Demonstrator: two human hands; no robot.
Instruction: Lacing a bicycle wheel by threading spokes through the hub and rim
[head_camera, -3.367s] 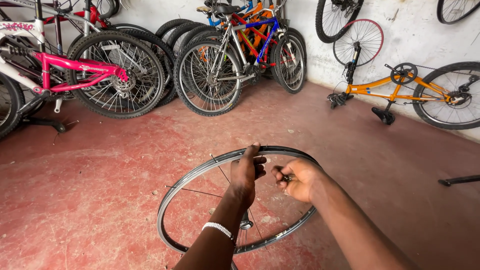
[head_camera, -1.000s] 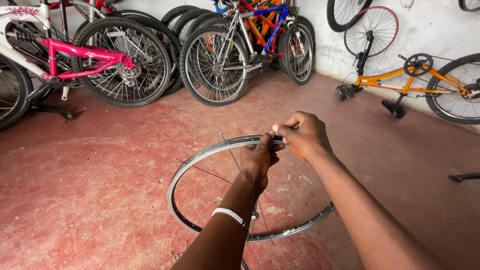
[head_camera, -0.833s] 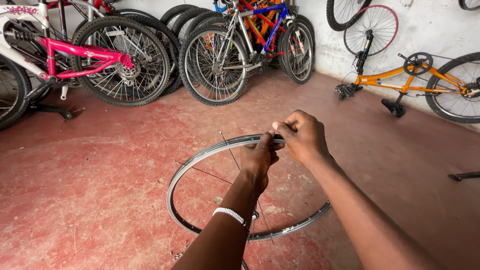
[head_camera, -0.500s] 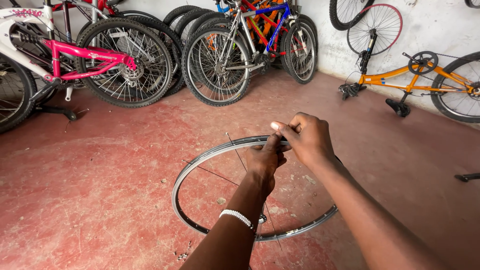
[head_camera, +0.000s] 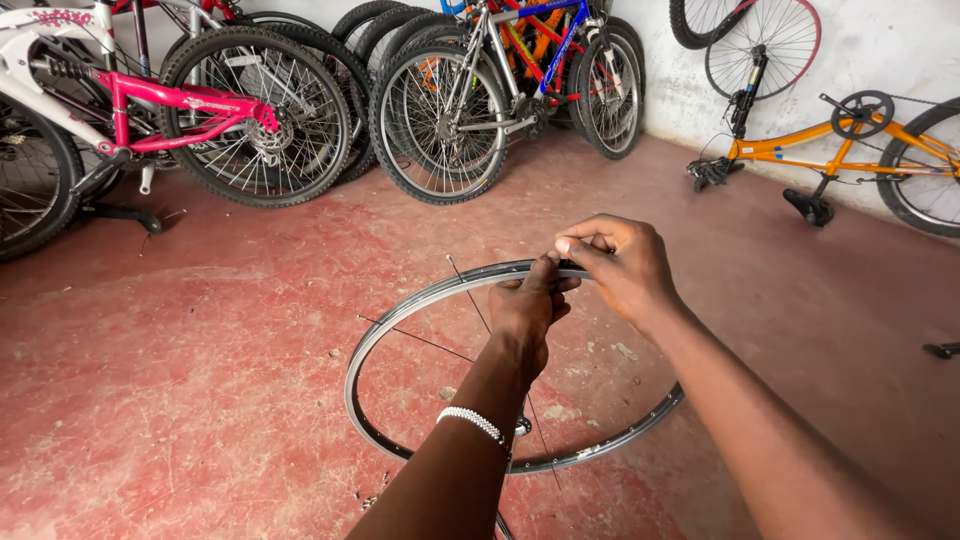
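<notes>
Since the earlier frames both hands have risen from inside the hoop to its far edge. 1 bare wheel rim lies nearly flat on the red floor, with 2 or 3 loose spokes crossing it. The left hand, wearing 1 white beaded bracelet, has its fingers closed on the rim's far edge; the right hand pinches something small there, too tiny to identify. The hub is hidden behind the left forearm. 1 pink bicycle, cut off at left, leans among several others; 1 orange bicycle lies upturned by the white wall.
</notes>
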